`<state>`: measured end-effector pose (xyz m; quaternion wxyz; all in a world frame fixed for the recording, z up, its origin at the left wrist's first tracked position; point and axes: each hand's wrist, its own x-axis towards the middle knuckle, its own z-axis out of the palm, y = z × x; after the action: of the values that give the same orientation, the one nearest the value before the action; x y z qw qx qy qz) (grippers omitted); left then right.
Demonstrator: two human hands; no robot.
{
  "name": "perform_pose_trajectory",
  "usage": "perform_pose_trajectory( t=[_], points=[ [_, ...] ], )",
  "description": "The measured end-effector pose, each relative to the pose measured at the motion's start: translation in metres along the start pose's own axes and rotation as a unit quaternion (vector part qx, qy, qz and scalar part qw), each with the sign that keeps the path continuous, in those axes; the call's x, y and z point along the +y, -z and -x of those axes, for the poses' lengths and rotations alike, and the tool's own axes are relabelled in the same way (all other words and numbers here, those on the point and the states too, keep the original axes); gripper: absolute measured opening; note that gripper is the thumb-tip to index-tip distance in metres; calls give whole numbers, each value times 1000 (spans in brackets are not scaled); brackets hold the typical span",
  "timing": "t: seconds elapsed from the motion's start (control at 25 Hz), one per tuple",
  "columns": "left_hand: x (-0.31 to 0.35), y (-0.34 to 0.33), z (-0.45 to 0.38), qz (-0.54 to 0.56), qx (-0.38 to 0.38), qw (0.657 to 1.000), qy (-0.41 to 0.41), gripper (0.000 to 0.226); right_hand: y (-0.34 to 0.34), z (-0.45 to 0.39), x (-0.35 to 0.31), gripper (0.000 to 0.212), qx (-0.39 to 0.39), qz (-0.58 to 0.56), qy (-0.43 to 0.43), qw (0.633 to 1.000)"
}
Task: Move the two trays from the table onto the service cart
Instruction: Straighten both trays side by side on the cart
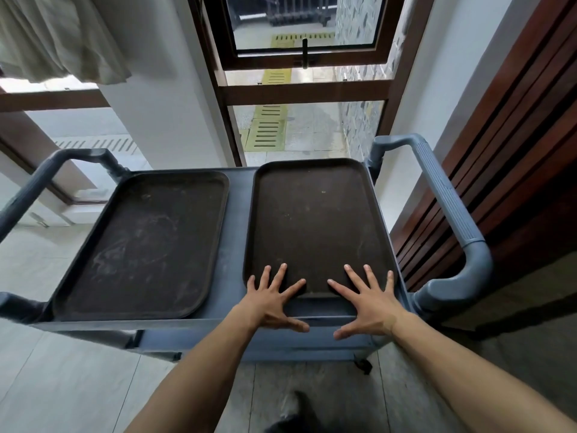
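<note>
Two dark brown rectangular trays lie side by side on the top shelf of a grey-blue service cart. The left tray lies flat, slightly angled. The right tray lies flat near the cart's right side. My left hand is spread open over the near left corner of the right tray, fingers apart. My right hand is spread open over its near right corner. Neither hand grips anything; whether the palms touch the tray rim I cannot tell.
The cart has a curved handle on the left and on the right. A window with a brown frame is behind it. A slatted wooden panel stands close on the right. Pale floor tiles lie below.
</note>
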<state>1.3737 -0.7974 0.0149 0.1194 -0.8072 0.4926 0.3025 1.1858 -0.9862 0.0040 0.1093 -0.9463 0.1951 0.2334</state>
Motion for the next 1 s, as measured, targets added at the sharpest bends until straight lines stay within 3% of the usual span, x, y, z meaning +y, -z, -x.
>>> perform_pose_trajectory(
  t=[0.24, 0.56, 1.0],
  points=[
    [10, -14, 15, -45, 48, 998, 17, 115, -5, 13, 0, 119, 11, 38, 9, 999],
    [19, -28, 34, -50, 90, 994, 25, 88, -16, 33, -6, 98, 38, 54, 2, 998],
    [29, -44, 51, -41, 94, 994, 35, 101, -21, 69, -19, 105, 32, 60, -29, 997]
  ],
)
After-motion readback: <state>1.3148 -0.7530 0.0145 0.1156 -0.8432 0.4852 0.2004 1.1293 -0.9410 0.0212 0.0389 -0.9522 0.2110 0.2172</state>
